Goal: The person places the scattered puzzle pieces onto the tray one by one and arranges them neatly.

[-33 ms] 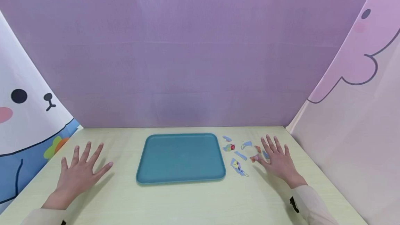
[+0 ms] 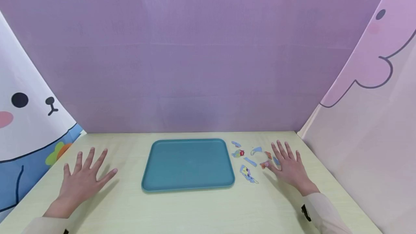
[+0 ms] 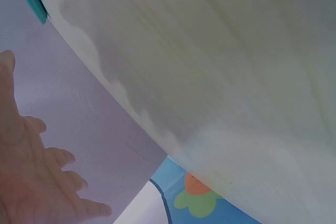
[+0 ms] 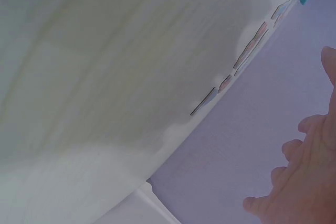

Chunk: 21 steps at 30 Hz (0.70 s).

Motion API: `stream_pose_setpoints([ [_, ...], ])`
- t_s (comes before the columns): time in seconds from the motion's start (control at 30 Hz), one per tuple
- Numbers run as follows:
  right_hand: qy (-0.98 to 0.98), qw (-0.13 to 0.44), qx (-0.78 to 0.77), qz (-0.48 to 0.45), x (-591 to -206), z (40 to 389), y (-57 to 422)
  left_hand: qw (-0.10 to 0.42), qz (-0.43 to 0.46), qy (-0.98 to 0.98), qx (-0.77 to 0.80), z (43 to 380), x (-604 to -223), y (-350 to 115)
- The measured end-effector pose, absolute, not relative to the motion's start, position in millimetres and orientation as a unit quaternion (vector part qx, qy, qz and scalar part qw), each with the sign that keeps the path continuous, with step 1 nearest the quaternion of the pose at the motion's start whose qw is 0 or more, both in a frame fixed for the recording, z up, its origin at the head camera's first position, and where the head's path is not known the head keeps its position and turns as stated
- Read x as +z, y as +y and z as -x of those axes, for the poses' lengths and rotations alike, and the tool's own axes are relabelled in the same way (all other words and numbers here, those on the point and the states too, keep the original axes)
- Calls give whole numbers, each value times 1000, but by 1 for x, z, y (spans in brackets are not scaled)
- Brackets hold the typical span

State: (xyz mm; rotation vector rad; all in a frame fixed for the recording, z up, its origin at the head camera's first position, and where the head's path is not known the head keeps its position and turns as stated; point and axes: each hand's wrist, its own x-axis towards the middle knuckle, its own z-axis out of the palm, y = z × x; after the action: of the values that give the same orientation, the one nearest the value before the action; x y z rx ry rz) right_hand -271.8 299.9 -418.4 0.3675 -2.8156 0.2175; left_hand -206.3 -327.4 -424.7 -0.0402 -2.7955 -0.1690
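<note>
My left hand (image 2: 82, 180) hovers over the left side of the table with its fingers spread, holding nothing. On the right, my right hand (image 2: 291, 172) is likewise spread and holds nothing. Its thumb overlaps an orange and pink flat piece (image 2: 263, 165) in the head view. Near it lie several thin, irregular printed pieces, among them a pale blue strip (image 2: 250, 161), a blue and yellow piece (image 2: 246, 172) and one with a red patch (image 2: 238, 153). The right wrist view catches a reddish piece (image 4: 251, 45) edge-on, with the palm off to the side.
A teal rectangular tray (image 2: 188, 165) lies on the pale wooden table (image 2: 182, 212), between the hands and left of the pieces. A purple cloth (image 2: 201, 53) rises behind the table. Printed cartoon panels stand at the left (image 2: 29, 125) and right (image 2: 364, 118).
</note>
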Motion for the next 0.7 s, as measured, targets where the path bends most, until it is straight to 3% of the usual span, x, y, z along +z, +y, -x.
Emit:
stream_pose_setpoints([
  [0.27,-971,173,86,-144,-422,271,302,174,17,-983,-57,208,-426,-327],
  [0.7,-972,167,77,-149,-420,270,296,187,33,-980,-68,213,-422,-321],
])
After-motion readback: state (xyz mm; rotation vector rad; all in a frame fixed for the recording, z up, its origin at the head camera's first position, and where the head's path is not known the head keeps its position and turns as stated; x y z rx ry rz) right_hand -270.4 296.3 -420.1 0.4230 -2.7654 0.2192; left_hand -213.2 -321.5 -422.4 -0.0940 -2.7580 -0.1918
